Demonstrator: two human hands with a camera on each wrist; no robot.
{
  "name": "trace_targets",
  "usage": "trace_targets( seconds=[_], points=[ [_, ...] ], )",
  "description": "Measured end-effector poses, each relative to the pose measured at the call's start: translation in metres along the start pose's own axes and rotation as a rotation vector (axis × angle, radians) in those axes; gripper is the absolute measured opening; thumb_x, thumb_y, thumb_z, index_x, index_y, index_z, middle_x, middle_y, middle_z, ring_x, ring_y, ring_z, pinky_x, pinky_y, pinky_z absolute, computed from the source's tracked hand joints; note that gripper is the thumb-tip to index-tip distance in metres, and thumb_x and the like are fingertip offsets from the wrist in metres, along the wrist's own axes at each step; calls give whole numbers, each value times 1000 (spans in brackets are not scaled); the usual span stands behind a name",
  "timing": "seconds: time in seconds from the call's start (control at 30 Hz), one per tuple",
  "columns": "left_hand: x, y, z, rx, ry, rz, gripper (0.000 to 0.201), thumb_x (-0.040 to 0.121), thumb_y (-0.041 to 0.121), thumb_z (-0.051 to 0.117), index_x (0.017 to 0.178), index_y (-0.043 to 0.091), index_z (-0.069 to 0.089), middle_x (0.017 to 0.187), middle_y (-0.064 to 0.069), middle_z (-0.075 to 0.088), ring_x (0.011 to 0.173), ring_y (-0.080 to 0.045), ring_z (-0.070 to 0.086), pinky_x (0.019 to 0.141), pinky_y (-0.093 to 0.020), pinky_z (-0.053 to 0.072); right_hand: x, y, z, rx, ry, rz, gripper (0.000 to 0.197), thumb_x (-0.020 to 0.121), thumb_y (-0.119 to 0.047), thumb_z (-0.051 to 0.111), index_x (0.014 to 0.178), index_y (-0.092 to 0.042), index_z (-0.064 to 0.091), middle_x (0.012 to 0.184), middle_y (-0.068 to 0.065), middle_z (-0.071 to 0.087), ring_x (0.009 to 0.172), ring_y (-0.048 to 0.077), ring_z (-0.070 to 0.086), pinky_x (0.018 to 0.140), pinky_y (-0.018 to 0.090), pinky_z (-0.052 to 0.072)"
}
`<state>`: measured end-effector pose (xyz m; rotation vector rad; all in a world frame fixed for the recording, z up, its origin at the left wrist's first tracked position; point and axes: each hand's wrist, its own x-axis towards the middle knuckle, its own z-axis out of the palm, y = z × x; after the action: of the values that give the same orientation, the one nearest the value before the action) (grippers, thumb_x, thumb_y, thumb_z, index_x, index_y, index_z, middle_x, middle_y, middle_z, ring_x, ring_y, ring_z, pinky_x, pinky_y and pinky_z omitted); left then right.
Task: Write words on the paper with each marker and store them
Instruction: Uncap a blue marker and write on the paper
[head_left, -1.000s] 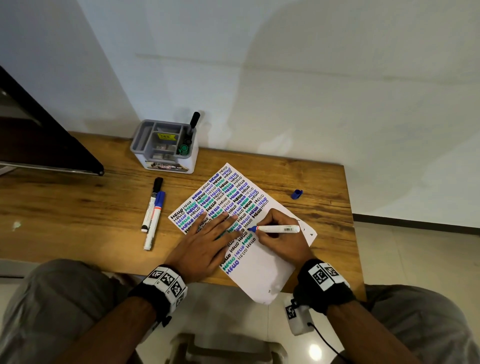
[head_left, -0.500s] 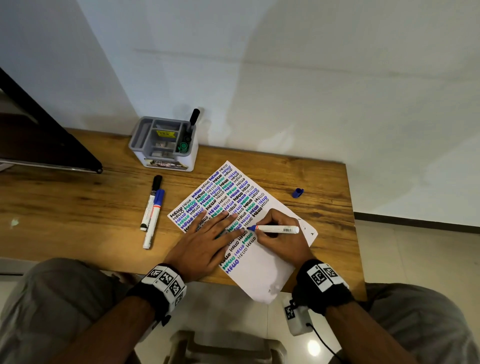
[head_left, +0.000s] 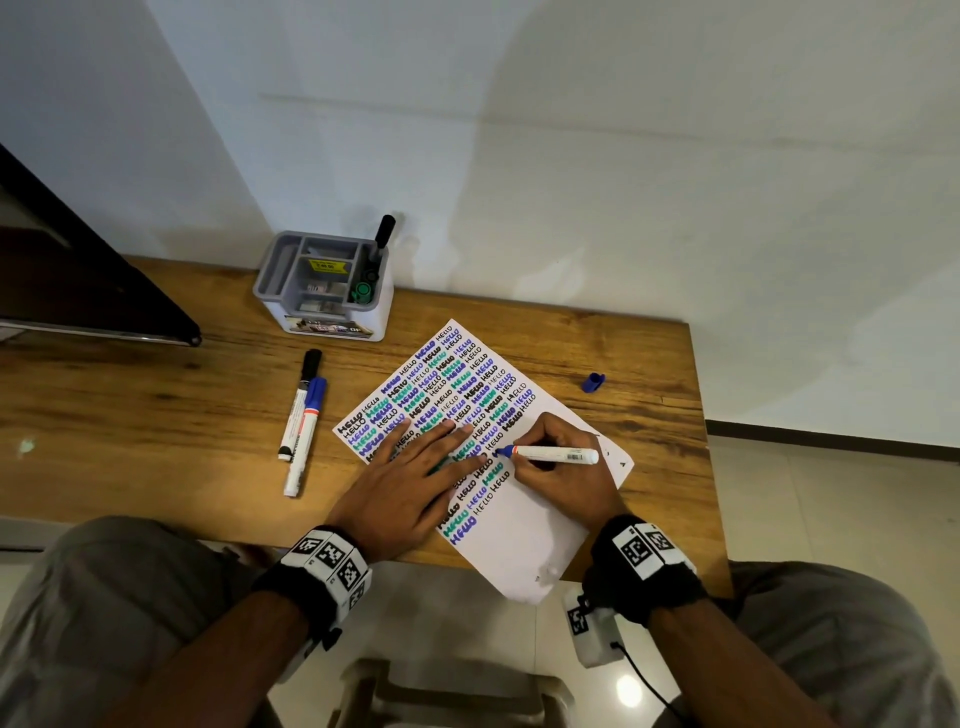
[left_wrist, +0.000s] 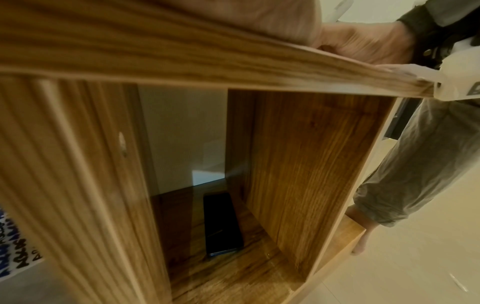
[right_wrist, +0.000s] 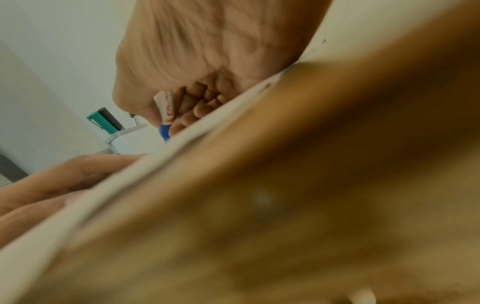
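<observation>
Blue marker (head_left: 553, 455): pinched in right hand (head_left: 563, 470), tip apparently touching paper (head_left: 524, 535), contact hard to confirm.
Left hand (head_left: 410, 480): flat, fingers straight, pressing paper.
Organizer (head_left: 324, 286): desk's back edge.

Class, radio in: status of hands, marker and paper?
Left hand flat on paper. Right hand grips blue marker, tip on the sheet. Blue cap lies apart.
</observation>
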<state>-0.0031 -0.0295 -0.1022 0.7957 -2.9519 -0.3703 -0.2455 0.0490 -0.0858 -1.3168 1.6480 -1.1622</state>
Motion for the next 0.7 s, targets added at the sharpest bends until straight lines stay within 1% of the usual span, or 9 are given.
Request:
trace_targets(
  seconds=[0.1,0.2,0.23,0.3,0.33,0.43,0.53,0.6,0.7],
  points=[
    [1,0,1,1,-7,1,48,104,44,29,151,38,35,164,6,26,152,-14,21,122,-51,11,0,-1,1,-2,-7,6,13,81,-6,79,84,-10,68,88,-3,77,81,15,73,68,33,61],
    [0,-1,1,-4,-11,1,48,104,45,28,151,39,34,164,6,25,152,-14,20,122,-51,10,-1,-1,0,-1,11,10,14,80,-2,79,81,-8,66,85,-4,75,79,12,72,66,25,58],
    [0,-1,1,-6,-11,-1,48,104,45,27,151,40,34,164,7,24,152,-13,19,122,-51,10,-1,-2,0,1,23,9,14,79,-2,79,80,-7,66,85,-4,75,80,12,72,66,25,58],
    [0,-1,1,-12,-9,-3,48,104,46,26,151,40,33,164,7,24,152,-13,19,122,-52,10,0,-2,-1,8,38,22,13,79,-1,79,81,-6,67,86,-3,75,80,13,71,67,29,60],
    [0,-1,1,-12,-6,-2,48,104,46,26,151,40,33,164,7,24,152,-13,19,122,-52,10,0,-2,-1,8,40,32,13,80,-1,79,81,-6,67,85,-3,75,78,11,71,66,28,59],
    [0,0,0,0,14,4,47,103,43,29,150,39,37,164,6,26,151,-14,22,121,-52,13,1,-1,1,2,38,19,13,80,2,77,80,-6,67,77,-4,72,67,5,63,61,20,50],
    [0,-1,0,-3,8,5,47,103,43,29,150,39,36,164,6,25,152,-14,21,121,-52,13,0,-2,1,-1,33,14,13,79,3,76,78,-4,66,75,-3,71,67,6,63,61,19,49],
    [0,-1,0,-5,-3,1,48,104,44,27,151,40,35,164,7,25,152,-13,20,121,-52,12,0,-2,0,-11,43,21,13,77,2,76,77,-4,65,77,-3,71,69,9,65,62,22,52],
    [0,-1,0,-1,-8,-1,48,104,45,26,151,40,35,164,7,25,152,-13,20,121,-51,11,1,0,-1,-5,62,36,12,78,-2,77,79,-7,65,81,-3,73,75,18,69,66,36,58]
  ],
)
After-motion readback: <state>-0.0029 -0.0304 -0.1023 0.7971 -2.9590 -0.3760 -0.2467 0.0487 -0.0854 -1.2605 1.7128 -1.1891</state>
